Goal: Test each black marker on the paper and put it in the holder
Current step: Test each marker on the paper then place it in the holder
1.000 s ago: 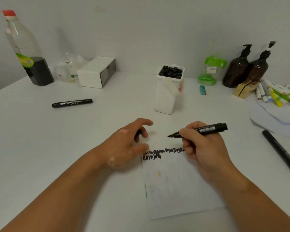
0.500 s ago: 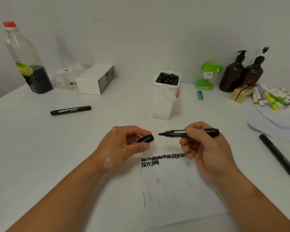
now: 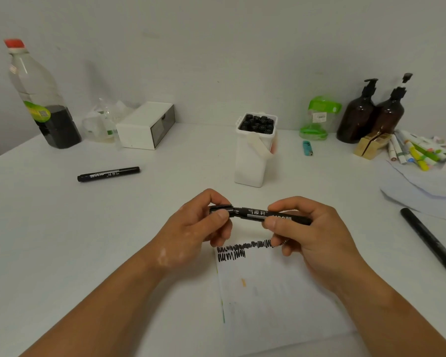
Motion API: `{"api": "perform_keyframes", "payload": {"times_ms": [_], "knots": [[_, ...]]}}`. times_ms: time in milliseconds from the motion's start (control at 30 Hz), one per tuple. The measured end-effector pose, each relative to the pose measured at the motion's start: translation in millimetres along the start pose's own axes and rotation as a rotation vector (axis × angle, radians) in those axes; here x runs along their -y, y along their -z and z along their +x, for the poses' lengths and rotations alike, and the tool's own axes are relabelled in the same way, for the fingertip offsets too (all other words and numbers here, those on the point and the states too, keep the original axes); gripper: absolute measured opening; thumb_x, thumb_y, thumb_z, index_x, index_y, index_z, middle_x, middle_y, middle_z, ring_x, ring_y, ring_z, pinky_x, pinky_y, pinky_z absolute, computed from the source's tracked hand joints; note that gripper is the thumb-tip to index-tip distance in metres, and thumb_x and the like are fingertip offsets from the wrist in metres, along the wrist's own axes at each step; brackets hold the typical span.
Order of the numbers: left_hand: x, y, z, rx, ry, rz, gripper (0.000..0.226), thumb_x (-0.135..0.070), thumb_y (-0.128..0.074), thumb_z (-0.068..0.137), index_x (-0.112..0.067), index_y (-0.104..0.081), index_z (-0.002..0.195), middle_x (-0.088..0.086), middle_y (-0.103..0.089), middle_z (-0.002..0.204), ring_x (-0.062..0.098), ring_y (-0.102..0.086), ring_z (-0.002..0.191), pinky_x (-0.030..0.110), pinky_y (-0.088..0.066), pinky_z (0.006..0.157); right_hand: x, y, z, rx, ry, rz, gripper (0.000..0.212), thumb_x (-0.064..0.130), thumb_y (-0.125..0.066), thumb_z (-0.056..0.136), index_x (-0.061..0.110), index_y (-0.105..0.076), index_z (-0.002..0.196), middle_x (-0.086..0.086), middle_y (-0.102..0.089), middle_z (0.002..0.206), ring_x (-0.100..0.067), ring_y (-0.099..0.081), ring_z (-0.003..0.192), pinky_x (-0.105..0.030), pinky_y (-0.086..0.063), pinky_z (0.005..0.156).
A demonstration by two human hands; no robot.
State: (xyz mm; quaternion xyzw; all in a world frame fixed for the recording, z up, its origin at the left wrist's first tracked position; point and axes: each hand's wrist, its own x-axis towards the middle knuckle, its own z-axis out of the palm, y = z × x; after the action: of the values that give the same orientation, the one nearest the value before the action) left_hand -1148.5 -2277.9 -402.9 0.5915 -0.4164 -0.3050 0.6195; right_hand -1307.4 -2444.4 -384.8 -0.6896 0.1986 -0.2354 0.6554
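Observation:
A black marker lies level between both hands, just above the paper. My right hand grips its barrel. My left hand pinches the black cap, which sits over the marker's tip end. Two rows of black scribble cross the top of the paper. The white holder stands behind the hands, packed with several black markers. Another black marker lies on the table at the left. A third one lies at the right.
A tall bottle with dark liquid and a white box stand at the back left. Two brown pump bottles, a green container, a blue lighter and a pile of coloured pens fill the back right.
My right hand lifted the marker off the paper and turned it level. My left hand picked up the cap and brought it onto the marker's tip.

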Motion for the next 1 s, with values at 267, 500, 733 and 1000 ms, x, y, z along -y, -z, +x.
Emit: {"api": "perform_keyframes", "payload": {"times_ms": [267,500,733,1000], "knots": [[-2.4,-7.7,-0.5,-0.033,0.043,-0.001,0.016,-0.022,-0.045,0.092,-0.009,-0.052,0.088,-0.005,-0.033,0.061,0.017,-0.029,0.059,0.022,-0.034,0.053,6.4,-2.2,-4.7,0.035,0.180,-0.201,0.010,0.023,-0.079,0.072,0.029,-0.075,0.079,0.007,-0.070,0.062,-0.003,-0.055,0.047,-0.009,-0.041,0.050],[-7.1,-14.0,-3.0,-0.006,0.054,0.015,0.017,-0.024,-0.043,0.093,-0.009,-0.049,0.088,-0.006,-0.033,0.061,0.016,-0.029,0.058,0.022,-0.034,0.053,2.7,-9.4,-6.1,0.042,0.216,-0.210,0.010,0.020,-0.075,0.073,0.027,-0.070,0.078,0.010,-0.066,0.057,-0.002,-0.055,0.047,-0.008,-0.040,0.051],[-13.9,-18.5,-6.5,0.001,-0.041,0.141,0.017,-0.026,-0.041,0.093,-0.023,-0.049,0.079,-0.011,-0.040,0.056,0.011,-0.035,0.053,0.020,-0.034,0.053,2.4,-7.8,-3.2,0.061,0.170,-0.096,0.016,0.031,-0.075,0.065,0.022,-0.066,0.072,0.005,-0.051,0.046,-0.014,-0.038,0.041,-0.021,-0.034,0.043],[-18.4,-17.6,-8.8,0.007,-0.103,0.306,0.016,-0.041,-0.040,0.089,-0.034,-0.047,0.078,-0.011,-0.046,0.054,0.011,-0.037,0.053,0.032,-0.035,0.057,3.6,-10.4,-4.9,0.110,0.069,0.049,0.019,0.030,-0.076,0.061,0.016,-0.068,0.073,-0.014,-0.063,0.059,-0.015,-0.036,0.040,-0.021,-0.030,0.041]]}}
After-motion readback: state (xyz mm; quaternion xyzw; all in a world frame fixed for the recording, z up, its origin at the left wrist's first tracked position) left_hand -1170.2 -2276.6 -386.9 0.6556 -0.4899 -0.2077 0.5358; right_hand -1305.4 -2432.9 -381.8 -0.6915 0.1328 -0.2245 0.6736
